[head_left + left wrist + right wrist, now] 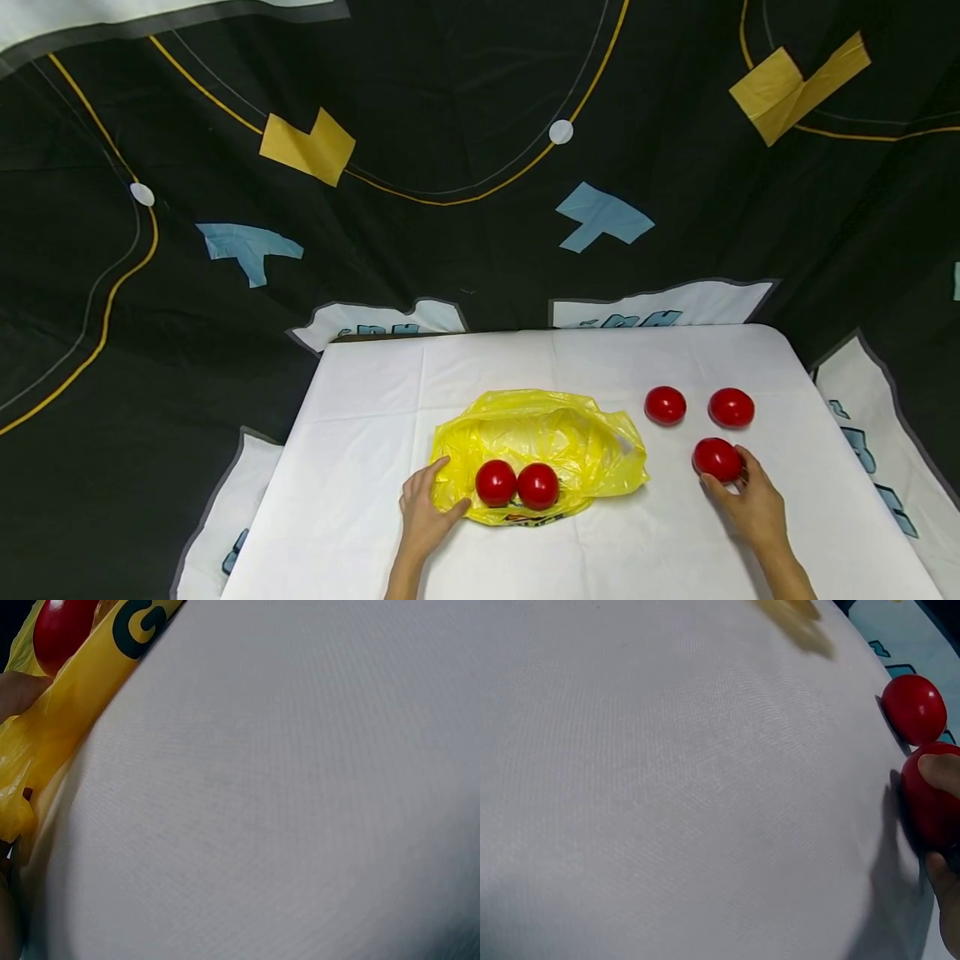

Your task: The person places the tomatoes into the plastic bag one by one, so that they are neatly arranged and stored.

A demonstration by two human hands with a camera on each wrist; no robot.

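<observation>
A crinkled yellow plastic bag (517,425) lies on the table with its mouth spread, and two glossy red tomatoes (496,483) sit side by side at its front. My left hand (427,512) holds the bag's left edge; in the left wrist view the thumb (21,694) lies over the yellow plastic, close to a tomato (64,634). To the right of the bag, my right hand (753,504) grips another tomato (717,460) between thumb and fingers. That tomato (930,799) is partly covered by the fingers in the right wrist view.
Two more tomatoes stand behind the right hand, one on the left (665,406) and one on the right (731,408). A white cloth (360,417) covers the table. Beyond the far edge hangs a dark patterned cloth (450,250).
</observation>
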